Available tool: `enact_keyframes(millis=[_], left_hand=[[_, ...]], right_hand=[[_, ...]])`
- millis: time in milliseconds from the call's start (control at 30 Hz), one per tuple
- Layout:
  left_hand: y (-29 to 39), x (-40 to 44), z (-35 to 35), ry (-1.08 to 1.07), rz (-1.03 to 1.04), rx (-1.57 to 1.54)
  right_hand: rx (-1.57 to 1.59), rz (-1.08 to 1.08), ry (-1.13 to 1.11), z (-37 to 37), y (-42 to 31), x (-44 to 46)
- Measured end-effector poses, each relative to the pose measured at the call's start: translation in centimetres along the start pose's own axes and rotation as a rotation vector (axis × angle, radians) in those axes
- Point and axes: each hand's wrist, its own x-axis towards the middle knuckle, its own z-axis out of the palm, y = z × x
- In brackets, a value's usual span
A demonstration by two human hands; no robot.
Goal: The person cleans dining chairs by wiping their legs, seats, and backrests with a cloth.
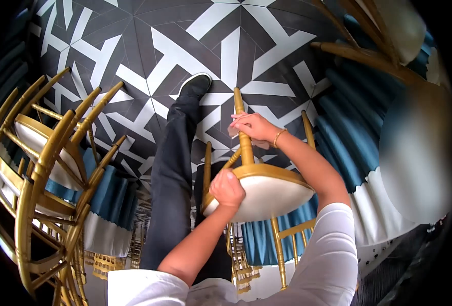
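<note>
A gold chair with a white seat (274, 196) is tilted in front of me, its legs pointing away over the floor. My left hand (227, 188) is closed on the gold edge of the seat. My right hand (256, 127) is wrapped around a chair leg (246, 148), partway along it. Something pale and thin, perhaps a cloth (233, 130), shows beside the right fingers; most of it is hidden. Another leg (308, 127) of this chair sticks out beyond my right forearm.
Stacked gold chairs (47, 168) stand at the left. More chair legs (363, 56) jut in at the upper right, near a table draped with a blue and white cloth (348, 132). My outstretched leg (172, 163) rests on the black and white patterned floor (231, 51).
</note>
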Motion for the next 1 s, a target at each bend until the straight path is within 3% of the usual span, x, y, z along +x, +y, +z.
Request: enact_keyframes(millis=[33, 67, 133, 167, 267, 333, 500, 533, 600, 733, 867, 933, 1000], left_hand=[[0.4, -0.1, 1.1, -0.013, 0.006, -0.011], [-1.9, -1.1, -0.4, -0.012, -0.024, 0.022], [-0.6, -0.7, 0.4, -0.010, -0.008, -0.010], [-2.6, -1.8, 0.0, -0.025, -0.021, 0.010], [-2.2, -2.5, 0.2, -0.012, -0.019, 0.004], [-1.7, -2.2, 0.7, 0.015, 0.019, -0.004], [-2.5, -3.3, 1.4, -0.015, -0.001, 0.011], [-2.2, -3.2, 0.1, -0.033, -0.019, 0.033], [-2.1, -3.5, 1.7, -0.026, 0.002, -0.003], [-1.9, -3.8, 1.1, -0.017, -0.001, -0.005], [-2.3, -4.0, 1.2, -0.029, -0.003, -0.009], [-2.0, -4.0, 1.6, -0.032, 0.007, -0.028], [-1.9, -3.7, 1.3, -0.040, 0.002, -0.031]], right_hand=[[-0.026, 0.028, -0.046, -1.6, 1.6, 0.1], [-0.009, 0.039, -0.125, 1.3, 2.4, 1.7], [-0.108, -0.015, -0.113, -0.4, 5.6, 2.8], [-0.133, 0.016, -0.062, 2.9, 7.9, 3.1], [-0.167, 0.111, 0.038, 2.9, 11.1, 4.8], [-0.235, 0.388, 0.034, 1.6, 12.7, 6.8], [-0.167, 0.468, 0.186, 3.5, 17.1, 6.5], [-0.039, 0.570, 0.107, 2.8, 13.2, 6.1], [0.241, 0.465, 0.062, 2.4, 13.6, 1.5], [0.345, 0.317, -0.010, 2.3, 4.6, -5.4], [0.264, 0.409, 0.057, 2.2, 4.5, -3.4], [0.043, 0.226, 0.198, 3.0, 8.7, -1.1], [0.030, 0.298, 0.211, 2.3, 10.6, 1.9]])
